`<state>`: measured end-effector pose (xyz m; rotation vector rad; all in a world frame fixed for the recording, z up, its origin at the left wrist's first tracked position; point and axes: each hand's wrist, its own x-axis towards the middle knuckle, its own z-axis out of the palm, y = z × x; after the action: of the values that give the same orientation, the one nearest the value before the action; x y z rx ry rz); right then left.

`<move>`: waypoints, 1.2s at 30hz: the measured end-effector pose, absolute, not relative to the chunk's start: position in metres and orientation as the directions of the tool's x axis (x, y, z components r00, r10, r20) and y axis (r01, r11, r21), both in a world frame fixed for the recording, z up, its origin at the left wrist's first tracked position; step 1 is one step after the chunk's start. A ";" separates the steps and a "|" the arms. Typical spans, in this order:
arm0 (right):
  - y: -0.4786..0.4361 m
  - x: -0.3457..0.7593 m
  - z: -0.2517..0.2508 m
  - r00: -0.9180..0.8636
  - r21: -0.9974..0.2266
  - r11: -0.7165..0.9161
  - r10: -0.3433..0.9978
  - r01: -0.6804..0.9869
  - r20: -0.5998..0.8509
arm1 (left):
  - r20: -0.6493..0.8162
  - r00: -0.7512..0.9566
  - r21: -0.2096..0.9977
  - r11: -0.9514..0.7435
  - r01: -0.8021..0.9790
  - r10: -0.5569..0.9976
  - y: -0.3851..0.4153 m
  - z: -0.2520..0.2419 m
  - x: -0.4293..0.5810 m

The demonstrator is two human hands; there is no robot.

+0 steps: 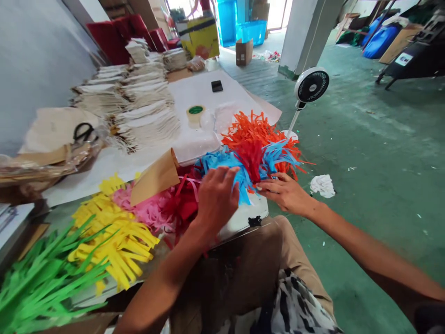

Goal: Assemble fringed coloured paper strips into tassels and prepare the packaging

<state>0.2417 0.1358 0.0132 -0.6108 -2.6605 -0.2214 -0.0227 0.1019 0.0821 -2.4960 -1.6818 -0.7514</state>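
Fringed strips in several colours lie in heaps on the table. My right hand [285,195] has its fingertips pinched at the gathered base of a red tassel [251,160], whose strips fan upward. My left hand [219,197] is above the blue strips [222,160], with thumb and fingers apart and nothing visible between them. Orange strips [255,127] are piled behind the red tassel. Left of my left hand are dark red strips [184,202], pink strips [153,208], yellow strips [114,232] and green strips [52,273].
A brown paper piece [156,178] lies on the pink strips. Behind are a tape roll [195,113], a phone [217,86], stacked white bundles [146,111] and scissors [83,132]. A small fan [313,86] stands at the table's right edge. Crumpled white paper [322,185] is on the floor.
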 end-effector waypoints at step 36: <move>0.117 0.210 0.031 -0.470 -0.099 0.676 0.602 0.730 0.645 | 0.415 0.384 0.335 -0.531 0.778 0.825 0.056 0.031 -0.026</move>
<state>0.2101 0.1173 0.0307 -1.0203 -2.2235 -0.2491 -0.0259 0.0562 0.0311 -2.6825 -1.5571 -0.8861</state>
